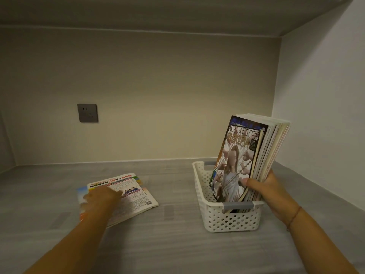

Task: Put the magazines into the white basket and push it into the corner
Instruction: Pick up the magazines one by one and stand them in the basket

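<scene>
**Bundle Held Upright in the Basket, Loose Copies Lying to the Left**

On the right side, a thick bundle of magazines [246, 155] is held upright in the white basket [201, 186], its lower edge down inside the perforated walls and most of its height standing clear above the rim. The bundle is clamped by the right hand [270, 186]: the thumb is pressed across the front cover, and the fingers are wrapped round the back, out of sight. A thin red cord bracelet [294, 217] is worn on that wrist. The basket is seen standing on the grey wood-grain surface [177, 244], near the right-hand wall but not touching it, with a grey handle [238, 206] on its near end.

Over on the left, a small pile of loose magazines [136, 194] is lying flat on the surface, well apart from the basket. The left hand [102, 196] is laid on top of that pile. It is blurred, but the fingers look stretched out and close together rather than curled.

A dark wall socket [87, 112] is set in the back wall.
</scene>
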